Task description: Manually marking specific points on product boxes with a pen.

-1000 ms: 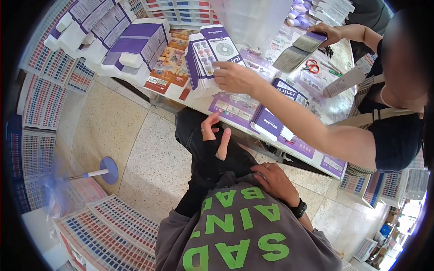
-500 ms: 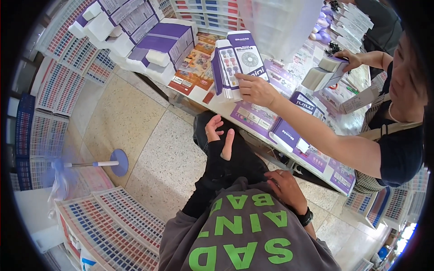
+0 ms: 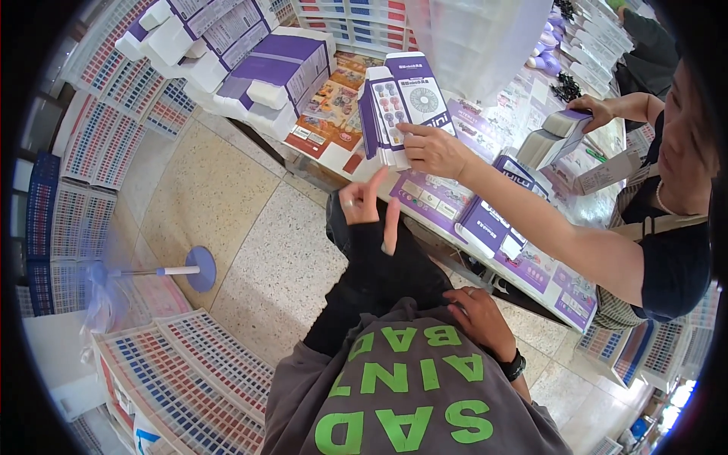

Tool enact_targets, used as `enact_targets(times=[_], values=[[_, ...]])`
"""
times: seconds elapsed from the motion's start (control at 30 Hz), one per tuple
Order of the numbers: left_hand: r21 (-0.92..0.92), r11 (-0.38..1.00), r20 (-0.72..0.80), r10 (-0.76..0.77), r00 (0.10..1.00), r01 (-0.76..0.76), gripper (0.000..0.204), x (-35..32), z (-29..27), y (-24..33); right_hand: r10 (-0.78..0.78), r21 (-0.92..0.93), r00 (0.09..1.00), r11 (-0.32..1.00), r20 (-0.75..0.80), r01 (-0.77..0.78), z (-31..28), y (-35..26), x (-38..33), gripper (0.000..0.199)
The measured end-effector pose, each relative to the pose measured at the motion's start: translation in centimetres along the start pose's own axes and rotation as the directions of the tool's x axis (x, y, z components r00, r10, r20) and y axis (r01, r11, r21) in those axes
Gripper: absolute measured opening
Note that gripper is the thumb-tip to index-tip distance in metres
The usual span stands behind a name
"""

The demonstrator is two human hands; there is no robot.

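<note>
My left hand (image 3: pixel 362 206) is raised just in front of the table edge, holding nothing, its index finger stretched toward the cartons and its thumb apart. My right hand (image 3: pixel 485 318) rests on my lap by the hem of the hoodie, fingers loosely spread, with nothing seen in it. Nearest my left fingertip stand purple-and-white fan cartons (image 3: pixel 388 110) on the table. A co-worker's hand (image 3: pixel 440 150) touches them with a fingertip. The co-worker's other hand (image 3: pixel 595 112) grips a stack of white and purple cartons (image 3: pixel 553 136).
Flattened purple cartons (image 3: pixel 489 220) lie along the table (image 3: pixel 428 199). Purple boxes with white foam (image 3: pixel 277 72) are piled at the far left. On the left are stacked sheets of coloured squares (image 3: pixel 189 364) and a small lilac fan (image 3: pixel 199 267). The co-worker stands at the right.
My left hand has moved slightly away from me, toward the cartons, and its index finger has straightened. My right hand stays put. The co-worker's carton stack has shifted a little.
</note>
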State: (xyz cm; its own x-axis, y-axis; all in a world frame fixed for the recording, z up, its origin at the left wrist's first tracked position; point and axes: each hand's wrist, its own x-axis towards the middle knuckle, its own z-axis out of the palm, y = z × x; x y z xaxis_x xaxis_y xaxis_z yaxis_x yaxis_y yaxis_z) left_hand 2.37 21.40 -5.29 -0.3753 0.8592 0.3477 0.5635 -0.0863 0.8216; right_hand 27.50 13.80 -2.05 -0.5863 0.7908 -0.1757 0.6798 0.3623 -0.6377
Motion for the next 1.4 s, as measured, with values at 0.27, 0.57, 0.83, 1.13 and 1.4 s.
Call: enact_targets(times=[0.27, 0.57, 0.83, 1.13, 1.4], values=[[0.126, 0.977, -0.058, 0.18, 0.982, -0.172, 0.045, 3.5, -1.6, 1.2, -0.039, 0.044, 0.999, 0.998, -0.03, 0.041, 0.5, 0.2, 0.0, 0.022], [-0.221, 0.972, 0.26, -0.02, 0.965, 0.079, 0.027, -8.0, -0.4, 3.2, -0.039, 0.05, 0.998, 0.998, -0.054, 0.042, -0.6, -0.5, -1.0, 0.021], [-0.25, 0.964, 0.379, 0.017, 0.925, 0.085, 0.027, -9.4, -0.2, 3.6, 0.029, 0.053, 0.946, 0.999, -0.322, -0.012, -2.2, 0.9, -4.2, 0.012], [-0.233, 0.961, 0.419, -0.04, 0.907, 0.151, 0.029, -11.1, 0.3, 2.3, 0.014, -0.017, 0.9, 1.0, -0.436, -0.024, -3.1, 1.7, -6.0, 0.01], [-0.193, 0.964, 0.468, -0.071, 0.881, 0.18, 0.029, -10.6, 0.9, 2.5, -0.041, -0.065, 0.855, 0.998, -0.517, 0.009, -4.5, 1.4, -5.5, 0.011]])
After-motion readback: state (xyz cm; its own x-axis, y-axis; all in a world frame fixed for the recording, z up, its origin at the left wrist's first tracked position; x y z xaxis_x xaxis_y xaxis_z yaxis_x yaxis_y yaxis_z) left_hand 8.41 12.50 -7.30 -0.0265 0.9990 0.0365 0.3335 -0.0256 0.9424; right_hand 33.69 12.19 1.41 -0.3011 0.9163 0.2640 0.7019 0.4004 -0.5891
